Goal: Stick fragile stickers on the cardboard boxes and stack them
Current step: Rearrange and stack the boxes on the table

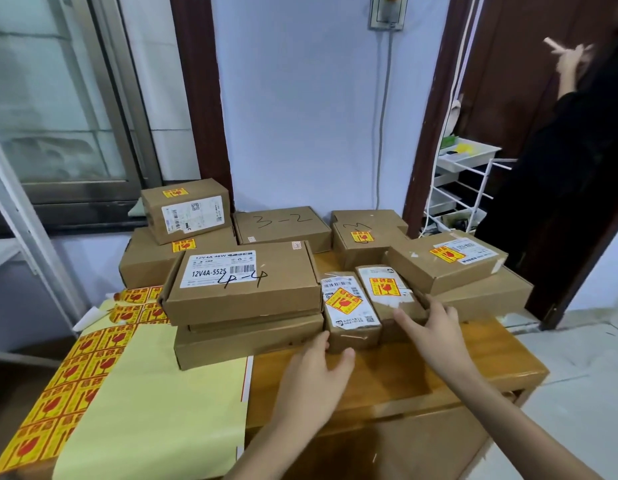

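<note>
Bracketing two small brown cardboard boxes standing side by side at the tabletop's (404, 368) middle: the left small box (349, 317) with a white label and tilted yellow-red fragile sticker (342, 301), the right small box (392, 299) with its own fragile sticker (384, 286) on top. Left hand (314, 372) is touching the left box's near face, fingers spread and fairly straight, nothing gripped; right hand (430, 332) is reaching round the right box's far side, fingers loosely extended, seemingly to squeeze the pair together for lifting or sliding as one. Both are already stickered, so stacking looks like the step in hand. Just left, the flat brown box marked 4-4 (241, 278) is sitting on another flat box, no sticker visible on it. Yellow sticker sheets (75, 372) are lying at the left edge, within reach. Stickered boxes are piling up behind.
</note>
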